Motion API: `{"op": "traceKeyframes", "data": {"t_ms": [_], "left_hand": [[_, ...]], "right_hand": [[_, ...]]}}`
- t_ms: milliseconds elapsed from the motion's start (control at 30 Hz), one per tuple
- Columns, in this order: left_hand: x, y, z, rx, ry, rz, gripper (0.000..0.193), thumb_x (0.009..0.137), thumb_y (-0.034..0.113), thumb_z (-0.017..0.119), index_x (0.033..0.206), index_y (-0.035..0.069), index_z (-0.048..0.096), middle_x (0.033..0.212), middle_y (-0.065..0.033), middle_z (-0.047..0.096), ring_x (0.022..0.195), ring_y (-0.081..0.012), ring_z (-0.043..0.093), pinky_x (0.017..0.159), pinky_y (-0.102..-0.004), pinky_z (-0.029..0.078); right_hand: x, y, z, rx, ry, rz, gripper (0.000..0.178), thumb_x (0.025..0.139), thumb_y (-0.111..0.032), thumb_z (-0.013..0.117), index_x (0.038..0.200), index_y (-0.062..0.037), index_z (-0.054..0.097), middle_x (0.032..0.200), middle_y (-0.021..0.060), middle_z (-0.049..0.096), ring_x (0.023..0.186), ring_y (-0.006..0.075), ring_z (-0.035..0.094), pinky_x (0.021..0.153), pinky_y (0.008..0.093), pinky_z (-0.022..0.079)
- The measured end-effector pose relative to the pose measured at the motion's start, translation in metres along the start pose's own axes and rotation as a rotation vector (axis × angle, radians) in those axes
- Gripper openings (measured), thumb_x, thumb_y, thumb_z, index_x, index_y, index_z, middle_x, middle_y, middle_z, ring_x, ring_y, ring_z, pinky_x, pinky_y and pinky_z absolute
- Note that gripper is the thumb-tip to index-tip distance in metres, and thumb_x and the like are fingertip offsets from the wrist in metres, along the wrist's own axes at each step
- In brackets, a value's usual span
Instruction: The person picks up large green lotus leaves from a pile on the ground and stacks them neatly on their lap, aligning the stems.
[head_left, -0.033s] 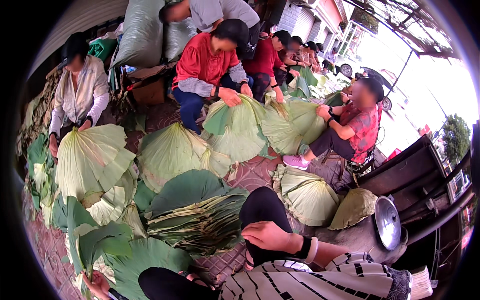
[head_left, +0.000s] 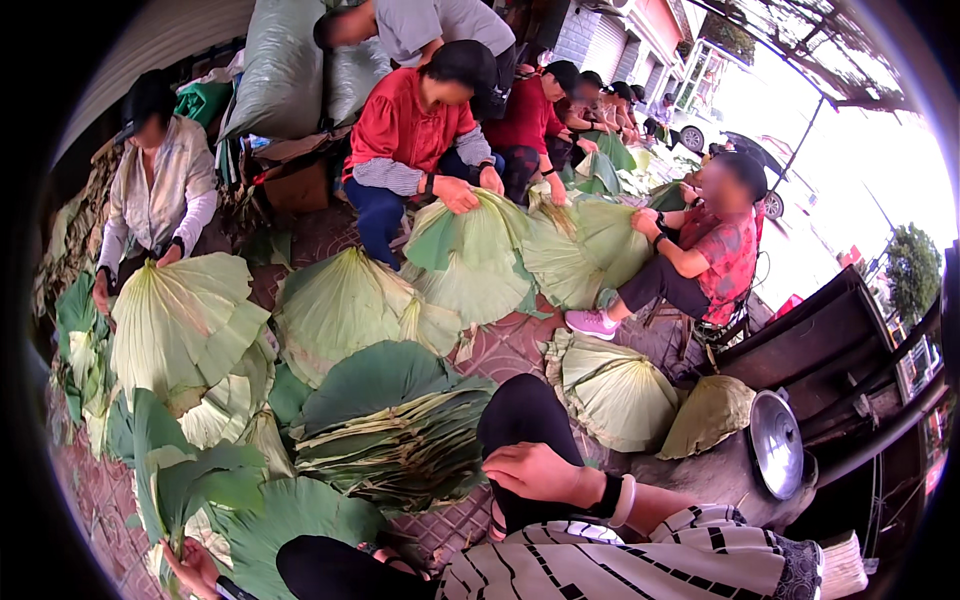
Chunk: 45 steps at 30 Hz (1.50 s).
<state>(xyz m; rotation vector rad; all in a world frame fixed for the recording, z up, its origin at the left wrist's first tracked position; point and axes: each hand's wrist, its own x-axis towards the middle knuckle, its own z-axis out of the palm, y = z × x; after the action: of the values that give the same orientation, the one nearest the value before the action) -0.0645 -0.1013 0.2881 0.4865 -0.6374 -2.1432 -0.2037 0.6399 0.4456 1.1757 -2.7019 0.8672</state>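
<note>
While your left hand (head_left: 195, 568) is showing at the near left, its thumb and fingers are pinching together on the lower end of a green leaf (head_left: 215, 485). The leaf is standing up from your grip, touching the hand and spreading out on its far side. Your right hand (head_left: 530, 472) is resting on your right knee (head_left: 525, 410), well apart from that leaf; its fingers are curling loosely downward, and I cannot tell whether they are closing on anything.

Just right of your left hand, a broad flat leaf (head_left: 305, 535) is lying low, and your left knee (head_left: 330, 570) is covering part of its near side while standing in the way between your two hands. Farther out, a stack of folded leaves (head_left: 395, 450) is sitting near your right knee. On the far left, a person in a light shirt (head_left: 150, 200) is holding a pale fan-shaped leaf (head_left: 185, 320). On the far side, a person in a red top (head_left: 410, 115) is gripping yellowish-green leaves (head_left: 470, 250), and on the far right, a seated person in a patterned red shirt (head_left: 725, 265) is handling more. Nearer on the right, a pale leaf bundle (head_left: 620, 395) is lying left of a silver lid (head_left: 777, 445)
</note>
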Motion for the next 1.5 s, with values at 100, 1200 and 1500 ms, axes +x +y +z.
{"op": "traceKeyframes", "data": {"t_ms": [100, 1200, 1500], "left_hand": [[-0.042, -0.047, 0.111, 0.019, -0.088, -0.093, 0.025, 0.093, 0.021, 0.069, 0.103, -0.002, 0.067, 0.091, -0.0116, 0.071, 0.074, -0.0179, 0.064, 0.070, -0.0275, 0.053], [-0.176, -0.239, 0.226, 0.061, -0.233, -0.471, 0.020, 0.094, 0.017, 0.064, 0.111, 0.006, 0.065, 0.106, -0.0032, 0.068, 0.094, -0.0141, 0.062, 0.081, -0.0282, 0.048], [-0.188, -0.237, 0.241, 0.078, -0.212, -0.457, 0.016, 0.088, 0.018, 0.070, 0.102, 0.012, 0.066, 0.102, 0.0023, 0.066, 0.094, -0.0148, 0.058, 0.084, -0.0318, 0.043]], "right_hand": [[-0.020, 0.008, -0.016, -0.034, 0.046, 0.042, 0.013, 0.091, -0.015, 0.063, 0.098, -0.0044, 0.065, 0.094, 0.0086, 0.067, 0.084, 0.0289, 0.066, 0.073, 0.0385, 0.054], [-0.033, 0.015, -0.015, 0.088, 0.163, 0.066, 0.014, 0.091, -0.015, 0.063, 0.097, -0.0033, 0.066, 0.094, 0.0091, 0.068, 0.083, 0.0313, 0.066, 0.072, 0.0390, 0.054], [-0.042, 0.046, 0.008, 0.704, 0.078, 0.447, 0.022, 0.099, -0.017, 0.061, 0.108, 0.0023, 0.068, 0.095, 0.0100, 0.072, 0.084, 0.0172, 0.072, 0.072, 0.0275, 0.056]]}}
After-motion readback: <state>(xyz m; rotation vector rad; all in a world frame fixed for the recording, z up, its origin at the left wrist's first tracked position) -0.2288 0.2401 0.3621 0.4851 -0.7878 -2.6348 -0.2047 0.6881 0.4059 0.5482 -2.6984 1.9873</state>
